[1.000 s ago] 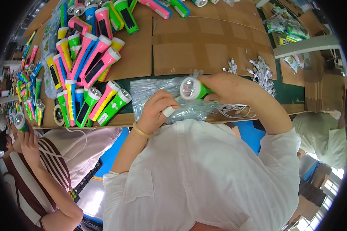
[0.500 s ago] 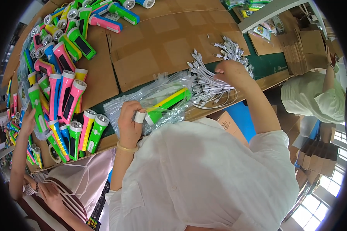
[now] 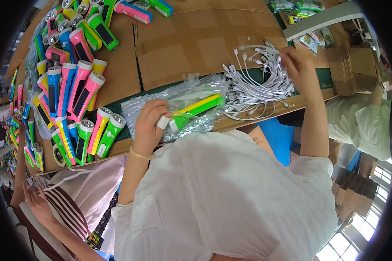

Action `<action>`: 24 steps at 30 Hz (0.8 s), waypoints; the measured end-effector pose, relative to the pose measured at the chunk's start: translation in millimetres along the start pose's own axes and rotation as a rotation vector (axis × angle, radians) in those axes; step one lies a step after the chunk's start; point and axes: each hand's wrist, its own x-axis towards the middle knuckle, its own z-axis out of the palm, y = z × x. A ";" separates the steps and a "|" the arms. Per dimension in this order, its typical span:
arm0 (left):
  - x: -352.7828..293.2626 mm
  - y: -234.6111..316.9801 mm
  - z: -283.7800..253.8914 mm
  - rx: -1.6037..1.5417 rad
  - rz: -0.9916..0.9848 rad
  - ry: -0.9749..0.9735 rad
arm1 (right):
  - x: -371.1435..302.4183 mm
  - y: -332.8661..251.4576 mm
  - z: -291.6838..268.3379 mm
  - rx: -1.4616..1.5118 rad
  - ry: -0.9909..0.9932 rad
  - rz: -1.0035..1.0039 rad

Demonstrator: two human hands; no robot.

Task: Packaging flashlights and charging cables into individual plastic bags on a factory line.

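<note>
My left hand (image 3: pixel 149 126) grips the head end of a green and yellow flashlight (image 3: pixel 195 111) that lies across a stack of clear plastic bags (image 3: pixel 178 100) at the table's near edge. My right hand (image 3: pixel 297 65) reaches out to the right and pinches one white cable from a pile of white charging cables (image 3: pixel 257 82). A bangle sits on my left wrist. My white shirt fills the lower middle of the view.
Many pink, green, blue and yellow flashlights (image 3: pixel 74 87) lie in rows at the left on brown cardboard sheets (image 3: pixel 196 39). Another person in a striped top (image 3: pixel 52 209) sits at my left; a person in white (image 3: pixel 357 122) works at the right beside flat cardboard boxes (image 3: pixel 348 69).
The flashlight went from held up in both hands to lying on the bags under my left hand. My right hand let go and moved right to the cable pile.
</note>
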 end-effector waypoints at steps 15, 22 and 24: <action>7.6 11.2 -4.1 -0.040 0.018 0.020 | 55.5 -48.7 -28.8 0.478 -0.001 -0.254; -6.0 9.7 -2.4 -0.069 -0.107 0.029 | 17.1 -67.0 57.0 1.173 -0.415 -0.117; -3.7 8.9 -2.1 -0.060 -0.032 0.041 | 1.5 -57.4 84.6 1.127 -0.545 -0.076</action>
